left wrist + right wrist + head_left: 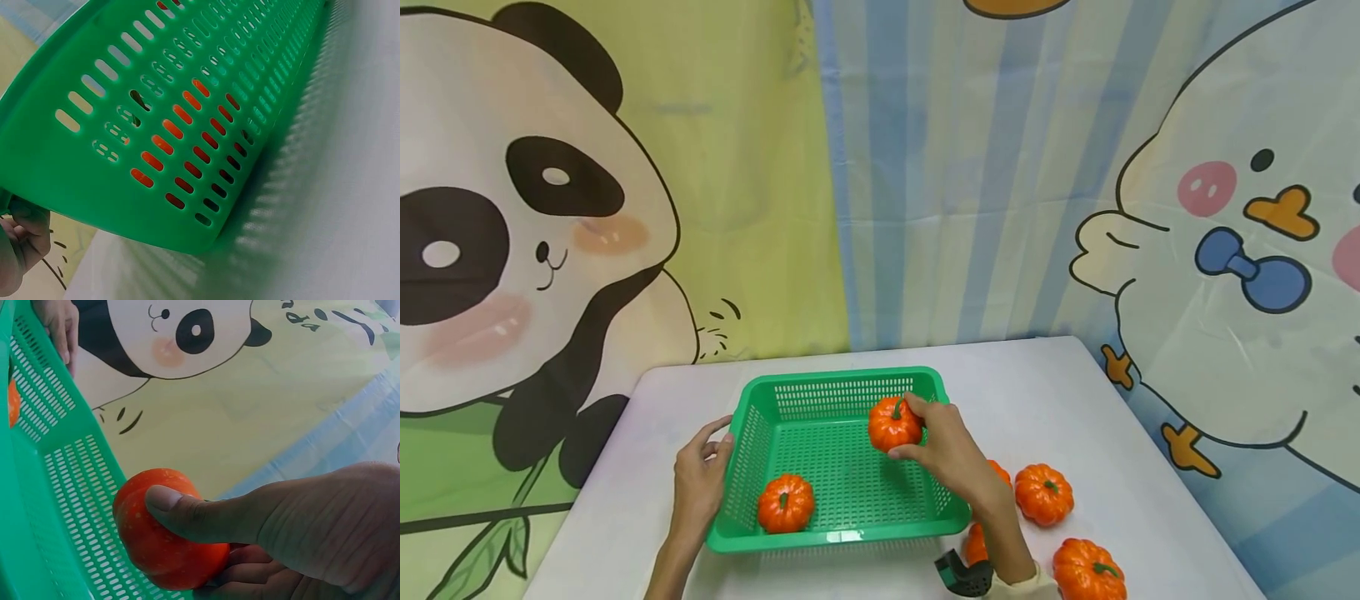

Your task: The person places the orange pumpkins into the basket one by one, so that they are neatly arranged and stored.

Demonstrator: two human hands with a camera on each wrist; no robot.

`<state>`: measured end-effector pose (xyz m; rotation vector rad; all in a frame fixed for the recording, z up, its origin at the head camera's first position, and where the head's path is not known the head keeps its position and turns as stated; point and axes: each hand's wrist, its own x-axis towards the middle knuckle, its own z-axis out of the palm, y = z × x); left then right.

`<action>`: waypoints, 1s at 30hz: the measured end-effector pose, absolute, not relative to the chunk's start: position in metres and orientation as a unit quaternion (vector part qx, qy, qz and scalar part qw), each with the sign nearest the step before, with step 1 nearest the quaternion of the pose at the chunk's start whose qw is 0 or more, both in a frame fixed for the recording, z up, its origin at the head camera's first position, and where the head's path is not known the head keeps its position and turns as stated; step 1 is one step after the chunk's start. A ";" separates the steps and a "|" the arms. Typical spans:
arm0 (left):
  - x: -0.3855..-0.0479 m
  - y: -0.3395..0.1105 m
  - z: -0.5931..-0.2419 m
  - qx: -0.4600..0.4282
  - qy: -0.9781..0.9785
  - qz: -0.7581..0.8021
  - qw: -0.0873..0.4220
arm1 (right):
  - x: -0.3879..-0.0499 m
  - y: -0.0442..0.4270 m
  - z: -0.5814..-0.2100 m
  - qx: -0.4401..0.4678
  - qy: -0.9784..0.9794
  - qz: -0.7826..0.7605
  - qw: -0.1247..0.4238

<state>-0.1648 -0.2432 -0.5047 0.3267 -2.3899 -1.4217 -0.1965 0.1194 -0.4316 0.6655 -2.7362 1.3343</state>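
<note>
A green plastic basket (842, 529) with slotted walls sits on the table. One small orange pumpkin (786, 503) lies in its front left corner and shows orange through the slots in the left wrist view. My right hand (951, 450) holds another orange pumpkin (895, 424) over the right part of the basket, the thumb pressed on its side (164, 540) in the right wrist view. At the basket's left rim, my left hand (702, 479) grips the edge with bent fingers, seen at the lower left of the left wrist view (25, 247).
To the right of the basket, one pumpkin (1043, 495) and another (1088, 571) nearer the front lie on the white table (1120, 467). Further pumpkins (976, 546) are partly hidden behind my right forearm. Printed curtains (925, 183) hang behind the table.
</note>
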 end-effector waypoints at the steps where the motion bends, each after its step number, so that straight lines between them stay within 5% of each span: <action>1: -0.165 -0.243 -0.505 0.115 -0.841 -0.501 0.171 | -0.196 0.118 -0.432 0.216 -0.878 0.427 0.013; 30: -0.164 -0.242 -0.506 0.113 -0.840 -0.502 0.174 | -0.200 0.094 -0.433 0.275 -0.873 0.403 -0.001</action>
